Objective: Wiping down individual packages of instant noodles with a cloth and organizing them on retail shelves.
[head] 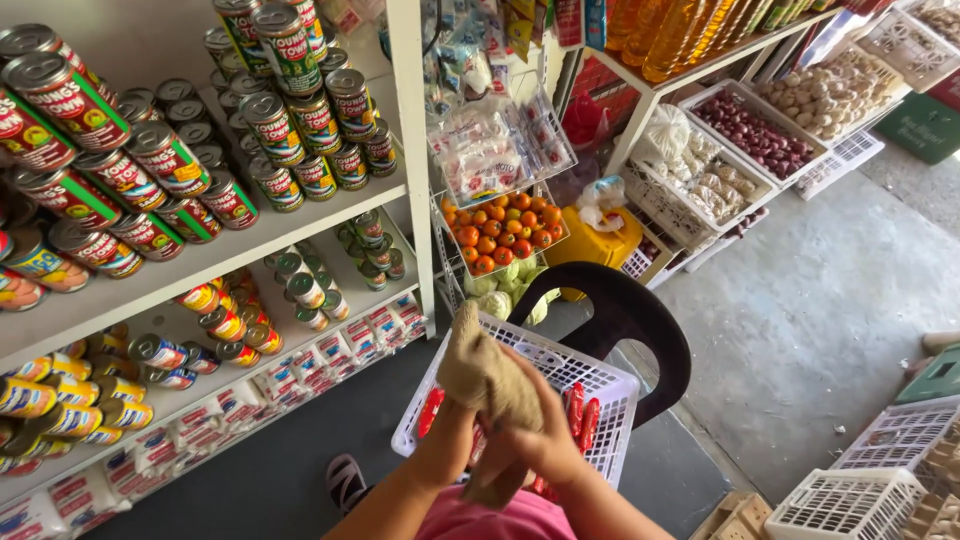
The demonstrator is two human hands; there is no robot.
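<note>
Basket [610,385] on chair [640,320], shelves [250,240] left.

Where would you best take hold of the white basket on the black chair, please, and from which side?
Probably by the white basket's long rim on the right, coming from above. The rim is bare there, and the latticed wall below gives fingers purchase. The near edge is blocked: the left hand and right hand hold a tan cloth over it. The black chair rises behind it.
</note>
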